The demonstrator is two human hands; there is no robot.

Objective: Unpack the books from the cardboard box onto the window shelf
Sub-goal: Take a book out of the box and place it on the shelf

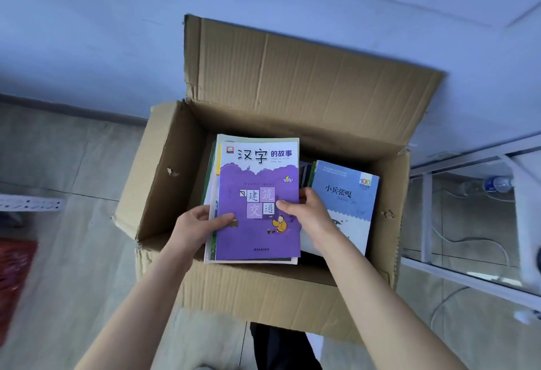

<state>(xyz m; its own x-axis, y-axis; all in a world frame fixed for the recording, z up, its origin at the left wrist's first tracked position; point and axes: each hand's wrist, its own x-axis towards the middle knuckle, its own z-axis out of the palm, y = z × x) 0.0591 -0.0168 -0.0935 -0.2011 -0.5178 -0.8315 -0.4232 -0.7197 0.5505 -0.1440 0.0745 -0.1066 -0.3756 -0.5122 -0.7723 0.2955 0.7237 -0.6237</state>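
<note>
Currently your left hand (194,227) and right hand (304,213) each grip the purple-covered paperback stack (257,202) by its edges, inside the open brown cardboard box (292,76). Blue-covered book (348,202) remains; window shelf unseen; unpacking mostly pending.

Cardboard box (263,290): matt brown corrugated card, creased, torn edges.
Purple book (259,208): smooth, slightly glossy paper cover.
Floor (73,252): matt grey.
</note>
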